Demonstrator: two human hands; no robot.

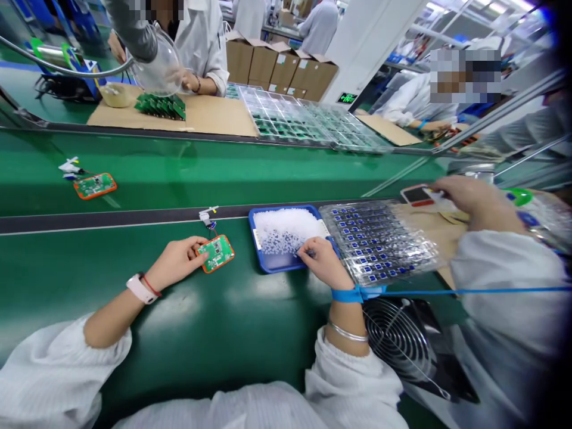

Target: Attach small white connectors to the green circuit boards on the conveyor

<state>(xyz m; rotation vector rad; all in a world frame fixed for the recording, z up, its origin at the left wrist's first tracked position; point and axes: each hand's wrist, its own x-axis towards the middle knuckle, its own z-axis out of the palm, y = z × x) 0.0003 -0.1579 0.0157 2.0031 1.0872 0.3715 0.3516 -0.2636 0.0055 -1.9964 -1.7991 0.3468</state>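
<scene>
left hand (176, 262) is pinching a rectangular green circuit board with orange rim (215, 253); right hand (324, 263) is pressing curled fingers into glossy white plastic granules (281, 229) in a blue plastic tray (257, 238), grip unclear.

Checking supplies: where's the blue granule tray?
Head view: the blue tray sits on the green belt between the circuit board and clear blister tray, by the right hand.

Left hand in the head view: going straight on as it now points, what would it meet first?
The left hand would meet the orange-edged green circuit board first; its fingers already touch it. Past that, the blue tray looks next, though depth is hard to judge.
</scene>
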